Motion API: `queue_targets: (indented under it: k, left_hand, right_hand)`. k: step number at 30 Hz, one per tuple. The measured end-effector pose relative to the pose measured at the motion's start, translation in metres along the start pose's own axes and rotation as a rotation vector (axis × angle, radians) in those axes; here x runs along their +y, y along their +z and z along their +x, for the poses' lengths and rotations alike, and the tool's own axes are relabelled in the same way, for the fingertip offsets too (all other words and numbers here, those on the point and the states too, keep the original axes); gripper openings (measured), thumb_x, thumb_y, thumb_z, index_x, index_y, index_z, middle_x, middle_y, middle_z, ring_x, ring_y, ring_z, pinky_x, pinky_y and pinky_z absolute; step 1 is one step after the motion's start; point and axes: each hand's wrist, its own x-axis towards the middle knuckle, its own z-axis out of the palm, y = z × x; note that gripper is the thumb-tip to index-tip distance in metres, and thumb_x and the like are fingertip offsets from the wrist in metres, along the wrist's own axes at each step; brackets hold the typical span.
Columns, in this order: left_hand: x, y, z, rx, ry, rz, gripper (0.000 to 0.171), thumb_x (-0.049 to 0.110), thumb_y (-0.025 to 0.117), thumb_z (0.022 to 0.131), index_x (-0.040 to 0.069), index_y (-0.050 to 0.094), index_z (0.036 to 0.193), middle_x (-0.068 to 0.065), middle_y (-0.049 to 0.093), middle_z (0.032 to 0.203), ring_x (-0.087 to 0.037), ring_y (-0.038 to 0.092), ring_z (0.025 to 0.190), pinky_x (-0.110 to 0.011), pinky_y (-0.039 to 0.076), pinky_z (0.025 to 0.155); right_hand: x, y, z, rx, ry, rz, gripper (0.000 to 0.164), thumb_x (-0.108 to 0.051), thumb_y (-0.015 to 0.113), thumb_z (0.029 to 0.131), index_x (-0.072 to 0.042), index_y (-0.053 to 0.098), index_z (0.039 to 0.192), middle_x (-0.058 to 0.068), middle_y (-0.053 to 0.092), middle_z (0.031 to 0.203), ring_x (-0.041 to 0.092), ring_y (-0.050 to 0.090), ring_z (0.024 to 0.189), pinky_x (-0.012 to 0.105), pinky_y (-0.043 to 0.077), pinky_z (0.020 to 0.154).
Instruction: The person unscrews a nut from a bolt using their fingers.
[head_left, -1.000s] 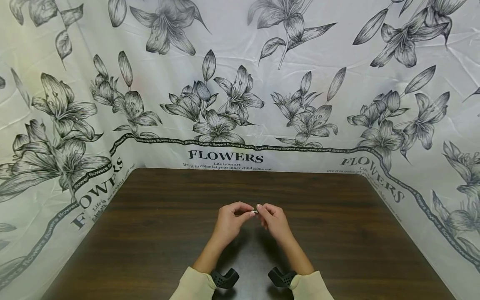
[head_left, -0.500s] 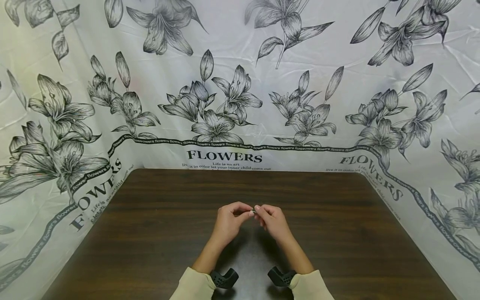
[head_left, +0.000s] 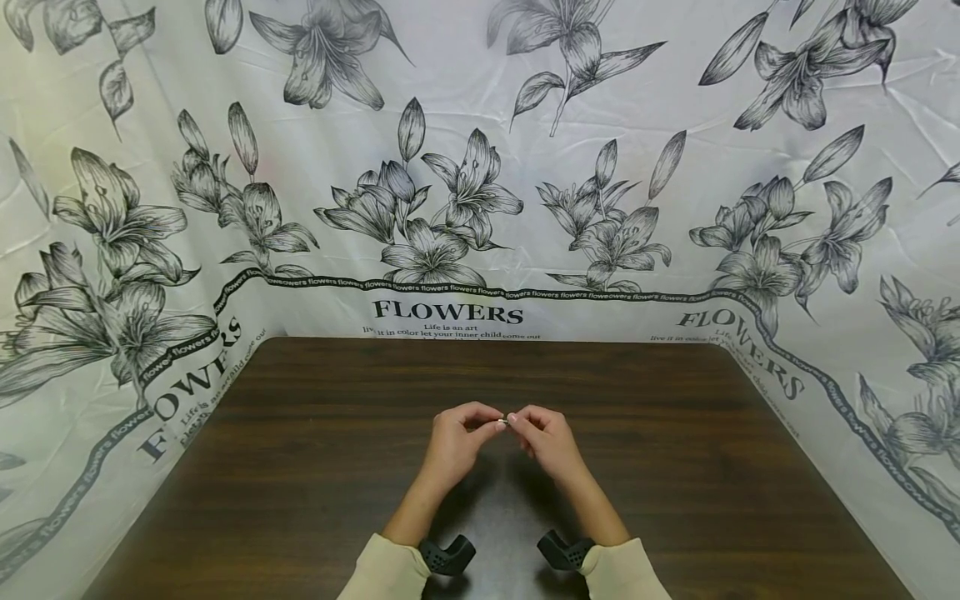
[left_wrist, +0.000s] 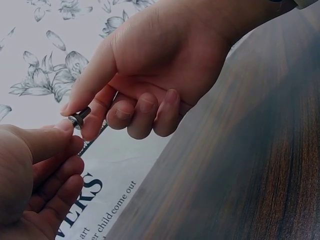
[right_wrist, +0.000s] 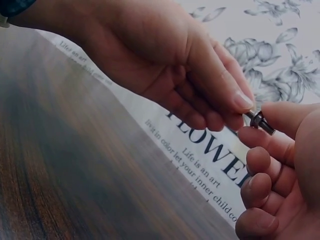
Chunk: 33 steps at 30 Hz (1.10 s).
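Grey metal made up the small bolt (right_wrist: 262, 124), which was held up off the dark wooden table (head_left: 337, 483), between the fingertips of a person's two hands. Little had changed over the last second: both hands had stayed at the bolt, and only the right thumb tip seemed to lie slightly lower against it than before. As far as could be judged, that meant the fine handling of the bolt was still under way, since nothing had been let go or set down. To the left of the bolt, the left hand (head_left: 453, 442) had a narrow grip, thumb and forefinger pinching one end. To its right, the right hand (head_left: 553, 446) had its grip nearly closed too, thumb and forefinger on either side of the bolt, its other fingers curled inward. From the head view the bolt was only a glint among the fingertips; the wrist views showed a ring (left_wrist: 76, 120) around it, perhaps a nut, and the right wrist view showed a stem beyond that ring, running toward the right palm. Only the head view took in both forearms, reaching toward the bolt from the near side
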Motion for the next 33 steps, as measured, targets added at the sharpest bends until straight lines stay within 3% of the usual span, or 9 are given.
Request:
queue_targets:
  k: [14, 28, 33]
  left_hand:
    - [0.001, -0.003, 0.001, 0.006, -0.018, 0.001, 0.007, 0.015, 0.079, 0.082, 0.014, 0.076, 0.089, 0.007, 0.071, 0.083, -0.011, 0.065, 0.077, -0.028, 0.053, 0.067]
    - [0.0, -0.002, 0.001, 0.013, -0.037, 0.001, 0.008, 0.014, 0.08, 0.081, 0.016, 0.076, 0.088, 0.009, 0.07, 0.082, -0.011, 0.065, 0.078, -0.028, 0.053, 0.069]
    - [-0.002, -0.001, 0.001, 0.014, -0.03, 0.001, 0.008, 0.013, 0.079, 0.081, 0.015, 0.076, 0.088, 0.009, 0.07, 0.082, -0.011, 0.065, 0.077, -0.028, 0.054, 0.069]
  right_hand:
    - [0.0, -0.001, -0.001, -0.029, -0.078, 0.048, 0.012, 0.003, 0.064, 0.091, 0.011, 0.065, 0.1, 0.006, 0.051, 0.065, 0.01, 0.045, 0.052, 0.021, 0.039, 0.048]
    - [0.002, -0.001, -0.001, -0.016, -0.171, 0.042, 0.014, 0.008, 0.067, 0.087, 0.012, 0.065, 0.1, 0.02, 0.045, 0.061, 0.009, 0.042, 0.05, 0.02, 0.036, 0.048]
    - [0.014, -0.002, 0.003, -0.016, -0.17, 0.063, 0.017, 0.009, 0.064, 0.088, 0.014, 0.063, 0.105, 0.011, 0.047, 0.062, 0.008, 0.043, 0.052, 0.021, 0.038, 0.049]
